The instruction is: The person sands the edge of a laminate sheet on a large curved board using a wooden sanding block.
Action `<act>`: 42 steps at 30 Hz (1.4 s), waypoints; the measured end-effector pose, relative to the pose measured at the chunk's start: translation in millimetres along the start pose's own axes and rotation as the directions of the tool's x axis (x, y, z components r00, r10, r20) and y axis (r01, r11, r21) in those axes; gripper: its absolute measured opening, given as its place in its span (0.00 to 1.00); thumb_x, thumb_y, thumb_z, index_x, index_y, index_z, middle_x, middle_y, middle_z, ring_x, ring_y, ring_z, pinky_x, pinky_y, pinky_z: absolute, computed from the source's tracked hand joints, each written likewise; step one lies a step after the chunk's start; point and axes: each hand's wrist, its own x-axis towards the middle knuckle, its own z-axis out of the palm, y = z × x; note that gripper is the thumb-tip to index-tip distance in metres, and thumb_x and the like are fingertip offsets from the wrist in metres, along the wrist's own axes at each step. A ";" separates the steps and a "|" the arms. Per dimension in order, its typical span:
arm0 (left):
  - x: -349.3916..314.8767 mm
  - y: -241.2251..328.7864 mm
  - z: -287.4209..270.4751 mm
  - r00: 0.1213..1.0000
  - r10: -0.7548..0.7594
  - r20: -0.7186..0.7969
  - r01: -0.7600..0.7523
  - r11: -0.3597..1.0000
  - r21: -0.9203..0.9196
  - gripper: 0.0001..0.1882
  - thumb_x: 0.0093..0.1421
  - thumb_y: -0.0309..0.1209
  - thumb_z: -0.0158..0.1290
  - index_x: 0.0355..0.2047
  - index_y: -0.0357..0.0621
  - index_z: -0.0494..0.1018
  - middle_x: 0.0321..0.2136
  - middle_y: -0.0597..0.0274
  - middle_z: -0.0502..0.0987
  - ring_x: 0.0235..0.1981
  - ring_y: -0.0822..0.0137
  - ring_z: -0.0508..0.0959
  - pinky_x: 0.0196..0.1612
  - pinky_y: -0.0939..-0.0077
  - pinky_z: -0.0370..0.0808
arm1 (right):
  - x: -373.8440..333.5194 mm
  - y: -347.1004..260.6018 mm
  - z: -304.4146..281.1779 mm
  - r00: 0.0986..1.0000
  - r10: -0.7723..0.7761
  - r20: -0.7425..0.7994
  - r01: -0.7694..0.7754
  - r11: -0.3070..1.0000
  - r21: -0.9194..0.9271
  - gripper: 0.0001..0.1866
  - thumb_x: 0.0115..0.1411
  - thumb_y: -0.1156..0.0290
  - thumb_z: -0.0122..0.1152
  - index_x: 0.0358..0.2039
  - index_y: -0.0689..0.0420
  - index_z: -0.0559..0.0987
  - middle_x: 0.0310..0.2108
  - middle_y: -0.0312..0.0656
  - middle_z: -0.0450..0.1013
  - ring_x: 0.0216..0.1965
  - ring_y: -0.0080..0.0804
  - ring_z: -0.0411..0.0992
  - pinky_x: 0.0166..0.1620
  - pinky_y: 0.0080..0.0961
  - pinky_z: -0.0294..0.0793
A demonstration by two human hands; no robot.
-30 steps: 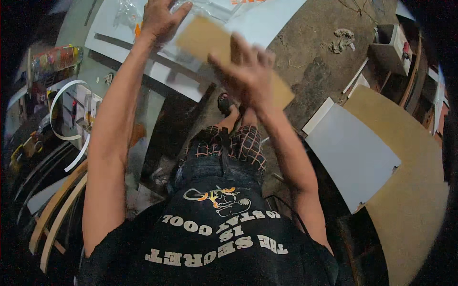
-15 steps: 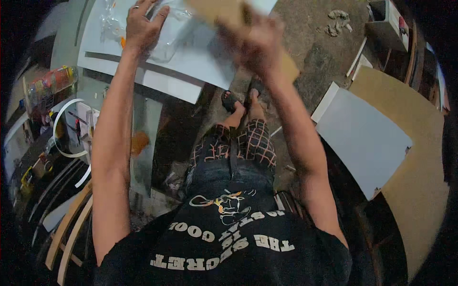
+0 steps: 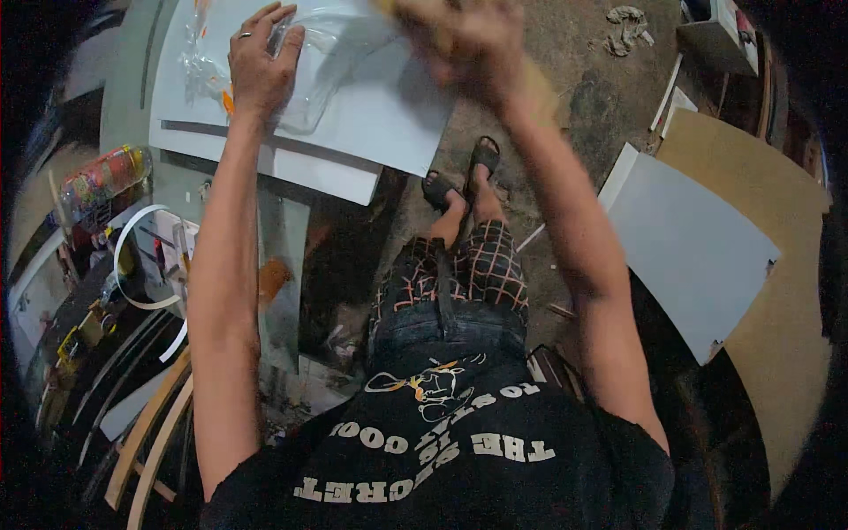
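My left hand (image 3: 263, 71) lies on a crumpled clear plastic bag (image 3: 314, 102) at the top, its fingers stretched out and the thumb apart. Under the bag is a white panel (image 3: 402, 132), with another white board edge (image 3: 327, 172) below it. Blurred by motion, my right hand (image 3: 477, 49) grips a flat tan piece (image 3: 537, 93) that looks like board or cardboard. It is over the panel's right side, and part of the piece is hidden behind the hand and wrist.
On the right a grey-white panel (image 3: 698, 252) leans over a large brown sheet (image 3: 786, 353). A white box (image 3: 720, 40) stands at the far right. To the left are a plastic jar (image 3: 106, 172), a curled white strip (image 3: 124, 265) and curved wooden strips (image 3: 150, 442).
My right hand has moved slightly up and right with the tan piece, which now shows less. The left hand stays on the plastic bag. The view has shifted a little.
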 end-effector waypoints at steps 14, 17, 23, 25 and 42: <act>2.9 3.5 -2.3 1.000 -0.022 0.012 0.021 0.995 0.099 0.17 0.68 0.37 0.56 0.55 0.49 0.79 0.58 0.54 0.77 0.60 0.52 0.74 0.67 0.58 0.64 | 10.2 25.0 1.1 0.996 0.076 0.049 -0.076 0.997 0.006 0.25 0.61 0.64 0.68 0.60 0.35 0.79 0.64 0.56 0.68 0.60 0.51 0.70 0.61 0.48 0.64; -7.1 -8.6 -0.2 0.999 -0.032 0.026 0.031 0.998 0.062 0.17 0.68 0.39 0.56 0.54 0.50 0.79 0.58 0.56 0.77 0.60 0.52 0.73 0.66 0.57 0.64 | 30.0 57.7 -14.6 0.974 0.197 0.109 -0.221 0.932 0.288 0.22 0.66 0.65 0.63 0.61 0.44 0.77 0.61 0.64 0.68 0.56 0.58 0.72 0.56 0.52 0.71; -6.9 -9.1 -7.1 0.999 -0.034 0.007 0.033 0.994 0.108 0.17 0.68 0.40 0.56 0.54 0.52 0.80 0.58 0.58 0.77 0.60 0.53 0.72 0.66 0.57 0.65 | -81.6 -19.7 -44.8 0.986 0.162 0.028 -0.164 0.980 0.108 0.30 0.50 0.59 0.75 0.55 0.23 0.81 0.60 0.45 0.72 0.49 0.49 0.73 0.51 0.46 0.68; -1.1 -14.4 -8.9 1.000 0.002 0.010 -0.003 0.992 0.125 0.17 0.68 0.40 0.56 0.54 0.52 0.79 0.58 0.58 0.77 0.60 0.53 0.72 0.66 0.57 0.65 | -61.1 -38.3 -28.6 0.993 0.079 0.090 -0.089 0.990 0.111 0.31 0.48 0.58 0.76 0.55 0.23 0.81 0.59 0.47 0.72 0.52 0.52 0.74 0.52 0.47 0.68; 3.9 1.8 0.7 0.999 -0.036 0.012 0.035 0.992 0.120 0.16 0.70 0.36 0.52 0.55 0.47 0.78 0.57 0.53 0.78 0.59 0.51 0.74 0.66 0.57 0.64 | 29.7 62.2 6.4 0.999 0.051 0.003 -0.050 0.960 0.274 0.21 0.61 0.64 0.67 0.56 0.42 0.81 0.60 0.58 0.71 0.52 0.53 0.74 0.55 0.53 0.70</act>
